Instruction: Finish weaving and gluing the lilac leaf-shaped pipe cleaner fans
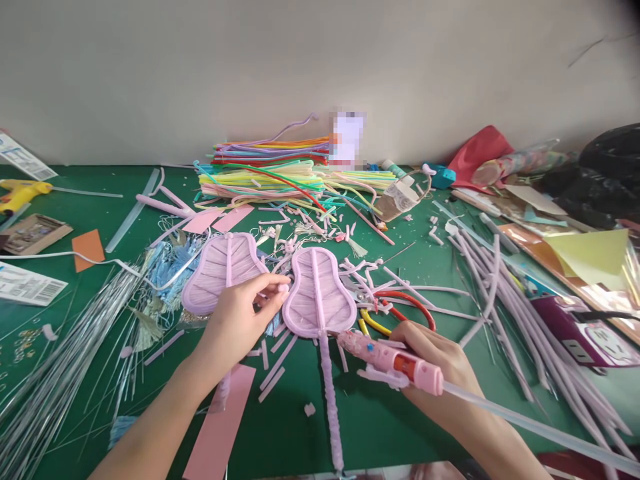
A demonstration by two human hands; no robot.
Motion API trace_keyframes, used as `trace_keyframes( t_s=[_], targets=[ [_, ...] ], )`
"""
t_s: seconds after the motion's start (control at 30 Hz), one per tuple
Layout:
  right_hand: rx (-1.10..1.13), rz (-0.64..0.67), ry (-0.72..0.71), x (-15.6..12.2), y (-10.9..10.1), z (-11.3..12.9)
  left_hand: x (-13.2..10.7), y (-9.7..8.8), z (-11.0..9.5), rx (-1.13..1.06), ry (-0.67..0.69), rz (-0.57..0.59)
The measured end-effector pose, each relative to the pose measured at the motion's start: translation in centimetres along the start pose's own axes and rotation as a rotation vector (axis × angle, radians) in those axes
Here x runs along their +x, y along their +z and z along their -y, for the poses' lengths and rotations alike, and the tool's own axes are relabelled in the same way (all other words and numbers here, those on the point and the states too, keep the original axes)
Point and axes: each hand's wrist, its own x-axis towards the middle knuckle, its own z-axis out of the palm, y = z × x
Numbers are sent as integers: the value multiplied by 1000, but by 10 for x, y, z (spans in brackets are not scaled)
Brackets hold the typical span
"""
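My right hand [433,353] is wrapped round a pink glue gun [387,357], with a long clear glue stick [530,417] coming out of its back end. The gun's nozzle is at the base of a lilac pipe-cleaner fan [315,293], where the wrapped handle [330,400] meets the veined head. My left hand [263,300] is closed in a pinch beside the fan's left edge; whatever may be between the fingertips is hidden. Behind that hand lies a second lilac fan [225,267], partly covered by my wrist. Short lilac pipe-cleaner pieces [273,383] are scattered between the fans.
Bundles of coloured pipe cleaners [265,180] lie at the back, near a phone [349,137]. Scissors [405,307] with red and yellow handles lie behind my right hand. Metal wires [75,373] spread at left, lilac stems [530,320] and a purple power strip [580,330] at right.
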Motion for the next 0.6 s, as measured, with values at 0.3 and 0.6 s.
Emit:
trace_keyframes(
  t_s=[0.3, 0.6],
  targets=[
    [-22, -10, 24, 4, 2, 1, 0, -1, -4, 25, -30, 19],
    [178, -76, 249, 7, -3, 4, 1, 1, 1, -36, -59, 67]
  ],
)
